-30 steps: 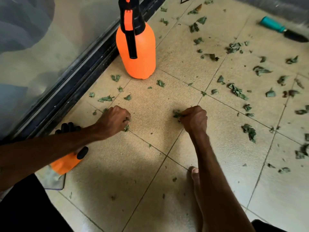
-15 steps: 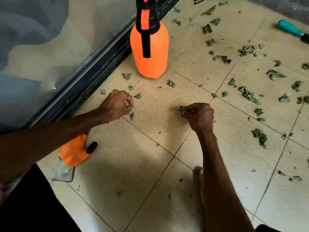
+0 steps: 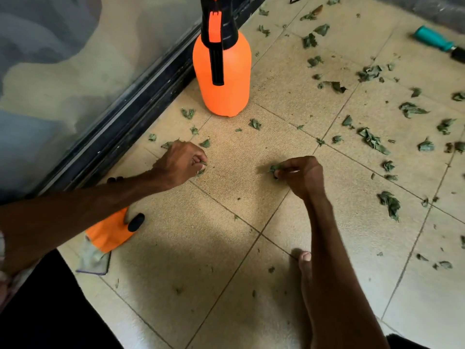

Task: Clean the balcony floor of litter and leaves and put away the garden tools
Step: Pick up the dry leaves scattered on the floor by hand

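Leaf-picking underway, both grips low over the floor point(image 3: 176, 248).

- Right grip point(image 3: 302, 176): fingers curled, pinching a crumpled leaf clump point(image 3: 275, 168) at the fingertips. The clump sticks out toward the left grip and looks just clear of the tile. Judgement: the fist is doubling as a store, so several pieces can be gathered before a trip to a bin.
- Left grip point(image 3: 180, 163): fingers curled, thumb and fingertips nipping a small leaf scrap point(image 3: 202, 163). A further bit lies on the tile directly under the knuckles. Whether more is tucked in the palm, cannot tell.
- Between the two grips the tile is nearly bare, only crumbs. Judgement: this patch is close to done.
- Loose leaves point(image 3: 373, 141) lie thick beyond and outboard of the right grip; a few small ones sit just ahead of the left grip, along the door track point(image 3: 130, 122).
- Spray bottle point(image 3: 222, 76) stands upright ahead of the left grip, beside the track. Teal-handled tool point(image 3: 434, 41) lies far beyond the right grip. An orange glove point(image 3: 110, 231) lies flat behind the left grip, partly under that forearm. None put away yet.
- Bare foot point(image 3: 304, 260) is planted behind the right grip; the person seems to be crouching so both grips reach the floor.
- No bin or bag in view.
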